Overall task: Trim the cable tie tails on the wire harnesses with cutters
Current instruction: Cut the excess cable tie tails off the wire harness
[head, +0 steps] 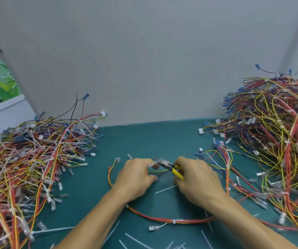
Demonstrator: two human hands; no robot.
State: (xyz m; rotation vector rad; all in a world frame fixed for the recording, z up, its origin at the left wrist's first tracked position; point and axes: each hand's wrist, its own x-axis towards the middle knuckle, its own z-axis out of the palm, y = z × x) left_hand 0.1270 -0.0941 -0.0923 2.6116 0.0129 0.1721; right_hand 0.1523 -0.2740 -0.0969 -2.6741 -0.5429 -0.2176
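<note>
The right hand curls round the yellow cutters, nosing a tie tail the left hand pinches on the centre harness; offcuts litter 6 o'clock, the 3 o'clock pile looks trimmed, and the tail-bristling 9 o'clock pile apparently waits.

Even, soft, bright light with faint shadows; overall softness, wide-angle bowing and blur toward the edges.
</note>
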